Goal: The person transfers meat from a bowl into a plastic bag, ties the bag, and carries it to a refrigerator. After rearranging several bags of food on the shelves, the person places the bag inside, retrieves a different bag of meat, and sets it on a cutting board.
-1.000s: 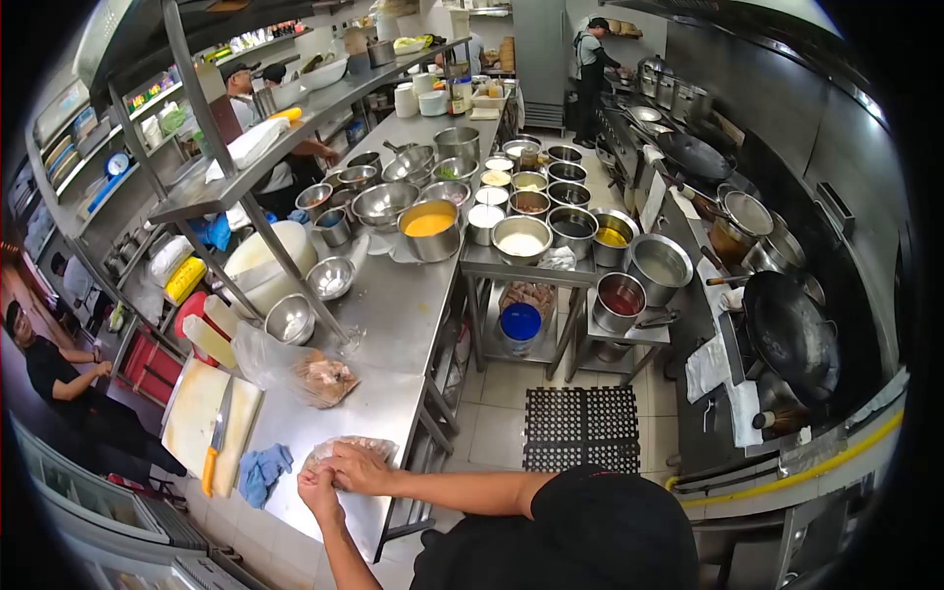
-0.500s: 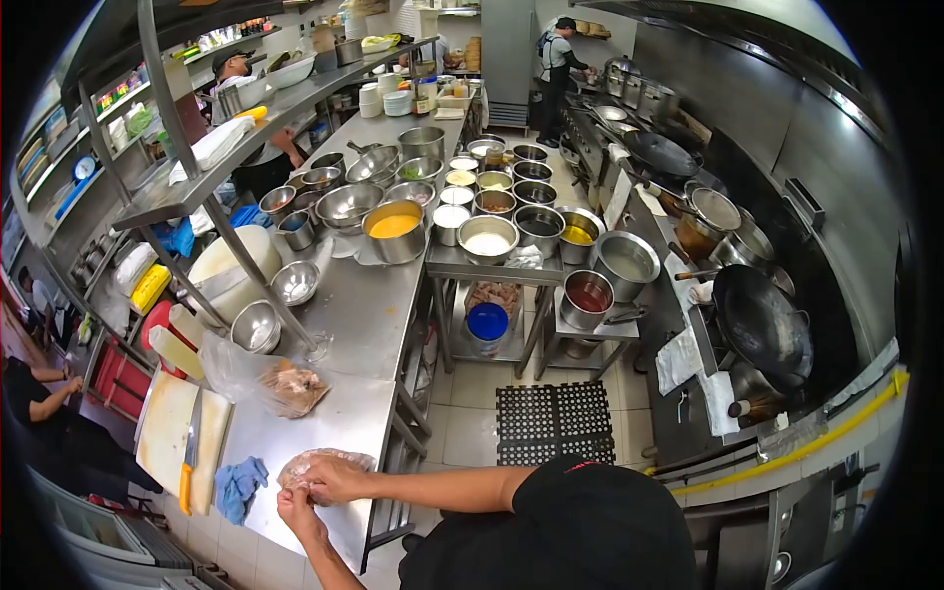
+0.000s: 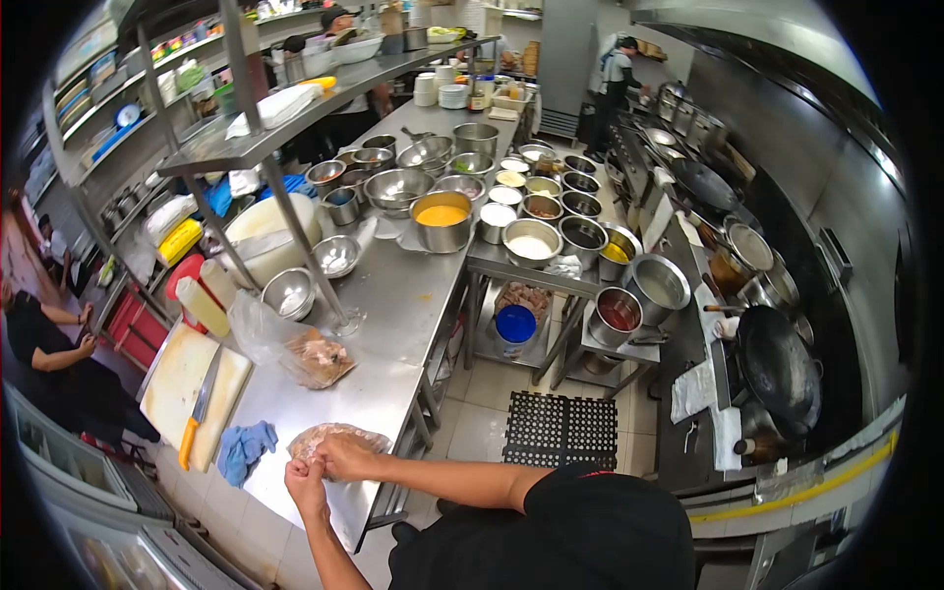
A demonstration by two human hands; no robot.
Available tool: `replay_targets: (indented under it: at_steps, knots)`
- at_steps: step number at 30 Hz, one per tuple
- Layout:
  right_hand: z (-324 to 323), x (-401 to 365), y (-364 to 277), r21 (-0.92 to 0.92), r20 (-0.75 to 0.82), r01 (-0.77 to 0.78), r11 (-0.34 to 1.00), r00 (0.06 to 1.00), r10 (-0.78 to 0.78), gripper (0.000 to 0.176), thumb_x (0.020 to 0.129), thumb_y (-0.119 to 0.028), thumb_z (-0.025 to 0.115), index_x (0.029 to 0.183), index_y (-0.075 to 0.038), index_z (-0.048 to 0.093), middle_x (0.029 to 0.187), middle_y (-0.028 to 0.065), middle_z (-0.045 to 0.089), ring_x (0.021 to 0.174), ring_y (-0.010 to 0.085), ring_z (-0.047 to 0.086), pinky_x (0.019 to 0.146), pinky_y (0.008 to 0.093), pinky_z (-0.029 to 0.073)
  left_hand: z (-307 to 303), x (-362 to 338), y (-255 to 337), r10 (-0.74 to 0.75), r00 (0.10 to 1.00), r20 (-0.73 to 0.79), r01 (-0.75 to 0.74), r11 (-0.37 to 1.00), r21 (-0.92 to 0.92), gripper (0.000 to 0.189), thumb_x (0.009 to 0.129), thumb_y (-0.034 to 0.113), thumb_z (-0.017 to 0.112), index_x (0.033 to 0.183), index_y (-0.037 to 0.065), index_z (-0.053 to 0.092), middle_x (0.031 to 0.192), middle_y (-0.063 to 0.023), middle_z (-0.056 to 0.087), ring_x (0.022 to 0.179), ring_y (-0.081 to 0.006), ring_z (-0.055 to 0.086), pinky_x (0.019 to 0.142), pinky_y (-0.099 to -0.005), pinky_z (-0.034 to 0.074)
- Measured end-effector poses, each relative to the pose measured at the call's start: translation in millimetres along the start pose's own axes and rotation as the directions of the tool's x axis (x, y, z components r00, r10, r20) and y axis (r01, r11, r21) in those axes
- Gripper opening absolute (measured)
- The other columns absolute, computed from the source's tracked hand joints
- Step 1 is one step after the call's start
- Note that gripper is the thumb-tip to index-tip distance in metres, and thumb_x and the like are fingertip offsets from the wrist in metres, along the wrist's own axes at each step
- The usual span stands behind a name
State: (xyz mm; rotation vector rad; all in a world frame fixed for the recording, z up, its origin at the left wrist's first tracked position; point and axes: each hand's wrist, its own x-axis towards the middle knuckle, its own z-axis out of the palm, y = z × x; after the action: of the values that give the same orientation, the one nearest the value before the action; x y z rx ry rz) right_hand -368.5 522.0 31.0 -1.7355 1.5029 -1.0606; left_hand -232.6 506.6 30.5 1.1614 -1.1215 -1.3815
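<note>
At the near end of the steel table, a clear plastic bag (image 3: 336,433) of pinkish contents, perhaps raw meat, lies under my hands. My right hand (image 3: 346,459) is closed at its near side, fingers bunched on the plastic. Close beside it, my left hand (image 3: 307,479) pinches the bag's gathered edge; the exact grip is too small to make out. A second plastic bag (image 3: 320,362) with meat-like pieces lies farther up the table. To the left are a crumpled blue cloth (image 3: 244,450) and a cutting board (image 3: 177,369) bearing a knife with an orange handle (image 3: 188,442).
Metal bowls (image 3: 288,293) and a pot of orange liquid (image 3: 441,218) stand farther along the table. A shelf post (image 3: 300,241) rises from it. Woks (image 3: 779,369) line the stove at right. A black mat (image 3: 560,430) covers floor tiles. Co-workers stand at left and at the back.
The whole view has shifted, so the scene sits further right and slightly lower. My hands stay together at the bag, with little visible change in their hold.
</note>
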Motion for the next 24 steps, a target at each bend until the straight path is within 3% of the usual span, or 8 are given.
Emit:
replay_targets:
  at_steps: [7,8,9,11,14,15,18,24]
  knots:
    - [29,1,28,0.076,0.000,0.049,0.996,0.999,-0.049,0.019,0.078,-0.014,0.063,0.095,-0.010,0.070,0.090,0.0175,0.067,0.084,0.0328,0.064,0.073,0.0403,0.050,-3,0,-12,0.108,0.994,-0.024,-0.094,0.935,0.342,0.011,0.073,0.005,0.065,0.076,0.005,0.055,0.066,-0.0001,0.055,0.063,-0.0085,0.051,0.057,-0.0256,0.045]
    - [17,-1,7,-0.119,0.029,0.002,0.993,1.000,0.002,0.018,0.078,-0.015,0.063,0.093,-0.009,0.070,0.086,0.0173,0.066,0.082,0.0331,0.063,0.072,0.0413,0.048,-10,9,-34,0.140,0.990,-0.029,-0.115,0.899,0.423,0.011,0.073,0.007,0.066,0.076,0.005,0.055,0.065,-0.0015,0.055,0.063,-0.0100,0.051,0.057,-0.0268,0.045]
    - [13,-2,2,-0.108,-0.032,0.069,0.992,0.997,-0.072,0.016,0.077,-0.016,0.063,0.090,-0.008,0.069,0.084,0.0168,0.065,0.080,0.0340,0.062,0.070,0.0427,0.047,11,-11,14,0.058,0.995,-0.080,-0.027,0.940,0.341,0.014,0.074,0.010,0.066,0.077,0.005,0.053,0.066,-0.0027,0.055,0.063,-0.0109,0.051,0.057,-0.0274,0.046]
    - [-7,-4,-26,-0.178,-0.053,0.126,0.976,0.989,-0.138,0.008,0.074,-0.013,0.063,0.080,-0.008,0.064,0.082,0.0166,0.064,0.081,0.0368,0.062,0.070,0.0460,0.048,-6,17,-62,0.168,0.985,-0.048,-0.156,0.970,0.187,0.017,0.075,0.011,0.066,0.078,0.006,0.051,0.067,-0.0026,0.054,0.063,-0.0103,0.051,0.057,-0.0272,0.046]
    - [-19,2,-18,-0.112,-0.034,0.391,0.914,0.917,-0.396,0.026,0.070,-0.010,0.069,0.096,-0.006,0.069,0.082,0.0154,0.063,0.077,0.0316,0.059,0.070,0.0398,0.047,2,0,-25,0.104,0.990,-0.100,-0.086,0.982,0.168,0.019,0.075,0.013,0.067,0.076,0.006,0.049,0.067,-0.0006,0.052,0.062,-0.0098,0.049,0.055,-0.0265,0.043]
    - [-28,-3,-35,-0.156,-0.010,0.194,0.968,0.980,-0.198,0.025,0.071,-0.010,0.070,0.095,-0.005,0.069,0.077,0.0133,0.060,0.070,0.0275,0.058,0.065,0.0366,0.047,3,-3,-15,0.129,0.987,-0.092,-0.101,0.959,0.264,0.020,0.074,0.013,0.067,0.077,0.006,0.049,0.067,-0.0005,0.051,0.061,-0.0096,0.048,0.055,-0.0265,0.042]
    - [-31,-4,-44,-0.107,0.011,0.184,0.977,0.983,-0.184,0.017,0.072,-0.005,0.067,0.089,-0.002,0.068,0.074,0.0139,0.058,0.066,0.0281,0.056,0.061,0.0376,0.045,7,-8,-3,0.086,0.995,-0.057,-0.079,0.990,0.120,0.022,0.073,0.013,0.068,0.079,0.005,0.048,0.069,-0.0006,0.051,0.062,-0.0097,0.047,0.056,-0.0256,0.041]
    - [-14,-8,-28,-0.068,-0.065,0.224,0.972,0.972,-0.228,0.007,0.076,-0.005,0.063,0.079,-0.001,0.067,0.070,0.0174,0.058,0.067,0.0337,0.057,0.061,0.0424,0.044,17,-20,13,0.064,0.997,-0.035,-0.049,0.942,0.332,0.017,0.078,0.005,0.063,0.079,0.006,0.046,0.070,0.0005,0.054,0.066,-0.0058,0.050,0.056,-0.0225,0.042]
